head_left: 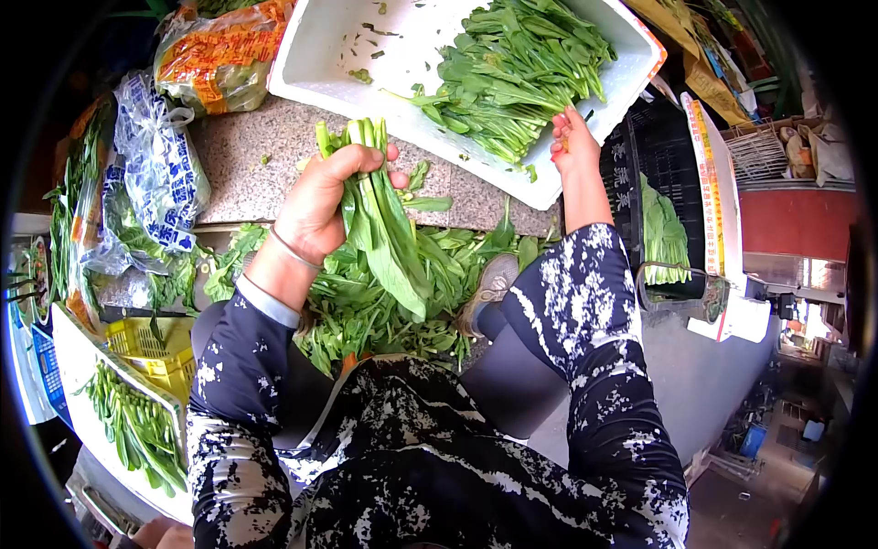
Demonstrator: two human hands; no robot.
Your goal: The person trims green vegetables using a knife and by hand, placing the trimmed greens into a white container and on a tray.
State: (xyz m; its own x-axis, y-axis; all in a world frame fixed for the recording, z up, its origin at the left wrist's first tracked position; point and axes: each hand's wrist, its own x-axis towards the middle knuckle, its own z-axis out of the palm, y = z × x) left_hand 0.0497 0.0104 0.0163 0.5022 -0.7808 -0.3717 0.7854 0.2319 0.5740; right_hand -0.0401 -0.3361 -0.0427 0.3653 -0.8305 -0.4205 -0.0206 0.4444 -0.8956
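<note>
My left hand (320, 197) is closed round a small bunch of leafy greens (389, 233), with the thick stem ends up and the leaves hanging down. My right hand (574, 142) is over the near right side of a white foam box (347, 91), at the stems of a large pile of leafy greens (521, 73). Its fingers are curled together, with a bit of red showing among them; what they grip is hidden. Loose leaves (338, 320) lie heaped on the ground below, between my legs and by a shoe (498, 279).
Plastic bags of vegetables (219, 59) stand at the upper left. A second foam box (64, 320) with greens and a yellow basket (151, 343) are at the lower left. On the right are a black crate (631, 183) and a bundle of greens (663, 233).
</note>
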